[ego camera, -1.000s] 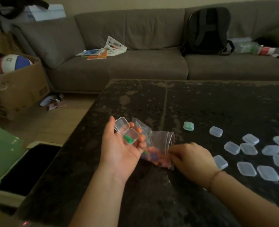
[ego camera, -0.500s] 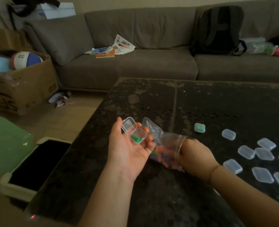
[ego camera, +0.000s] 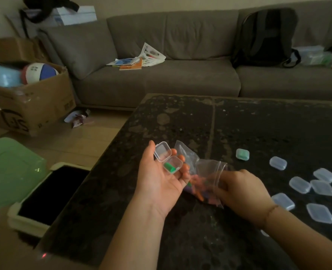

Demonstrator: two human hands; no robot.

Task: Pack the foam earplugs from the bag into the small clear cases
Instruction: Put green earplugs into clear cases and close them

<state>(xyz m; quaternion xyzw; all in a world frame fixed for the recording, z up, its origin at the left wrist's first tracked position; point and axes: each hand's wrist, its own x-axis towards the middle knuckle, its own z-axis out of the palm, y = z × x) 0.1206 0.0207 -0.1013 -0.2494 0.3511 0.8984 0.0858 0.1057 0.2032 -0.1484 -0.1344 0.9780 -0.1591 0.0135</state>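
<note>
Right hand [ego camera: 241, 190] now deeper in bag [ego camera: 206, 172] than before.

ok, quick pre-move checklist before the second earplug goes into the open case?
1. Open case lid up, resting on left hand fingers: ok.
2. One green earplug already in the case base: ok.
3. Right hand at the bag mouth: ok.
4. Earplug pinched in right fingers: cannot tell, hidden by bag and hand.
5. Bag has earplugs left, coloured ones visible: ok.
6. Spare closed cases on table to the right: ok.
</note>
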